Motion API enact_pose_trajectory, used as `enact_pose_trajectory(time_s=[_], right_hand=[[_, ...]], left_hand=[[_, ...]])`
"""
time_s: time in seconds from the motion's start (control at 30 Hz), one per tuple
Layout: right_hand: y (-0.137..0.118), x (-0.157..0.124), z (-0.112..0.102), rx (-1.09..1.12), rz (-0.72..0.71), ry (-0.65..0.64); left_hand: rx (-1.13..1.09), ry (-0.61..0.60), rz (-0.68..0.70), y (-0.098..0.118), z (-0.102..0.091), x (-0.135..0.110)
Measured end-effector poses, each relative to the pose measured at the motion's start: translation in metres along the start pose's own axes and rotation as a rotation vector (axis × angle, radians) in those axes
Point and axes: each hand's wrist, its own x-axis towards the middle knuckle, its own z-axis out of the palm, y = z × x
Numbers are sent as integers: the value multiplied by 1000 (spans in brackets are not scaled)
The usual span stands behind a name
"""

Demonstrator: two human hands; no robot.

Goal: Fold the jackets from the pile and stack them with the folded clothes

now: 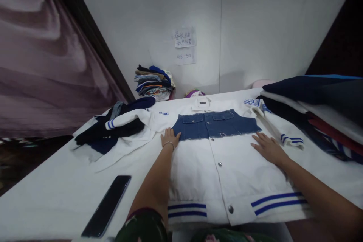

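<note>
Your left hand (171, 138) and right hand (269, 148) rest spread, pinching nothing, on the white cloth jacket with blue denim chest (195, 174); press softly, evenly, so it won't wrinkle.

Between my left hand (170, 138) and right hand (268, 147) I find passage over the flat jacket (195, 170). Right side obstructed by sleeve (275, 121), then pile (320, 109); far left, by the heap (103, 132). Table (51, 187) passable left of the phone (106, 206).
</note>
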Motion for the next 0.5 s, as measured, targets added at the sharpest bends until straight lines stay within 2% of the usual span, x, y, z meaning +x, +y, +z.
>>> enact_pose_trajectory(time_s=[0.17,0.3,0.4,0.5], right_hand=[[-11,-1,-10,50,16,-15],[-11,0,-23,187,3,-4],[1,-5,-41,278,-40,94],[23,-19,-58,200,25,247]], left_hand=[[14,27,8,-2,4,3],[31,12,-1,-1,1,3],[42,25,-4,-1,1,4],[39,53,4,-2,4,7]])
